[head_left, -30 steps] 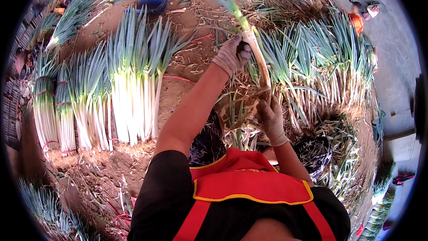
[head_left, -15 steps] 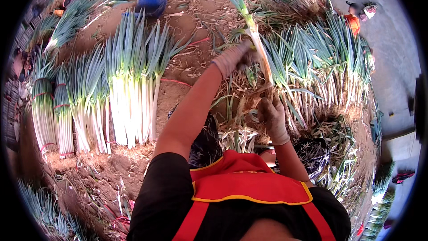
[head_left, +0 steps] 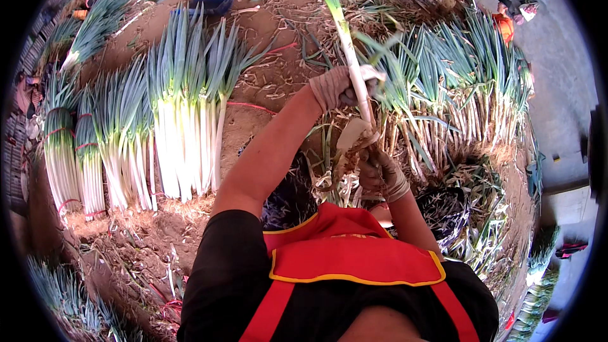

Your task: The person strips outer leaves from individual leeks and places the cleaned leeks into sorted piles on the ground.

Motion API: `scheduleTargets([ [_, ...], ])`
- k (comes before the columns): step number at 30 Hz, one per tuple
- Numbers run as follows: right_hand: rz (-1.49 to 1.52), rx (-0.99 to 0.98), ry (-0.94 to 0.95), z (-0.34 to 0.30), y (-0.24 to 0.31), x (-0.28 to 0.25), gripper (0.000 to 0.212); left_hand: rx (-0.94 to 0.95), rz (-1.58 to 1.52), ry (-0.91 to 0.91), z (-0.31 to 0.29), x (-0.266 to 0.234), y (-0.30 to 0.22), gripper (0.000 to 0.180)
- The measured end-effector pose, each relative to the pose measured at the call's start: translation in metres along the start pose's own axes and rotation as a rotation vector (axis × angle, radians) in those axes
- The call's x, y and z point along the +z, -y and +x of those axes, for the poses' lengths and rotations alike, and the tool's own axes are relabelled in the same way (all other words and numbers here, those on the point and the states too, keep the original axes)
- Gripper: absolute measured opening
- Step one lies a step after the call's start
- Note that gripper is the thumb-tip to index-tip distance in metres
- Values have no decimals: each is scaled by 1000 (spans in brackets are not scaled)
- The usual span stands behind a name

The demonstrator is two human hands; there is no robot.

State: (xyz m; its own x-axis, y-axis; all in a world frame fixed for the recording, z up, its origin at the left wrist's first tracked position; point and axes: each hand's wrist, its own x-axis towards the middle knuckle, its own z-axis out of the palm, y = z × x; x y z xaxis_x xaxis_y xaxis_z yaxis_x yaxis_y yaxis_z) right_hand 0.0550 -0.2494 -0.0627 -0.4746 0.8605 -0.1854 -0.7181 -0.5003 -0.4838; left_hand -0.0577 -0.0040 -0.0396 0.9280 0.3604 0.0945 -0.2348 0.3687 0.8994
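Observation:
A long leek [head_left: 349, 50] slants across the middle, its green leaves pointing up and away from me. My left hand [head_left: 337, 87], in a pale, soiled glove, is closed at the leek's white shaft; some of its fingers are hidden behind it. Beside these fingers a green leaf [head_left: 382, 50] is smeared by motion. Lower down, my right hand [head_left: 379, 174], gloved too, is closed around the root end. A loose, pale brown outer skin [head_left: 353, 136] hangs there from the shaft.
Clean white leeks [head_left: 190, 114] lie in a row at left, with tied bundles [head_left: 61, 164] beyond them. Untrimmed leeks [head_left: 468, 95] are heaped at right. Peelings [head_left: 487, 209] litter the ground. A blue container [head_left: 214, 0] lies farther off. Other people [head_left: 503, 25] are in the background.
The leek's shaft, brownish and covered before, now shows smooth and white. My left hand has shifted slightly down along it. A skin strip now hangs loose near my right hand.

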Motion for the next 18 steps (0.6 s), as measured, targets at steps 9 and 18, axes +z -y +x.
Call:
scheduleTargets([
  [9,-452,-292,-362,19,15,58,30,66,1597,414,16,-9,73,29],
  [18,-793,-486,-638,33,12,34,18,337,-675,-317,-17,-6,-34,37],
])
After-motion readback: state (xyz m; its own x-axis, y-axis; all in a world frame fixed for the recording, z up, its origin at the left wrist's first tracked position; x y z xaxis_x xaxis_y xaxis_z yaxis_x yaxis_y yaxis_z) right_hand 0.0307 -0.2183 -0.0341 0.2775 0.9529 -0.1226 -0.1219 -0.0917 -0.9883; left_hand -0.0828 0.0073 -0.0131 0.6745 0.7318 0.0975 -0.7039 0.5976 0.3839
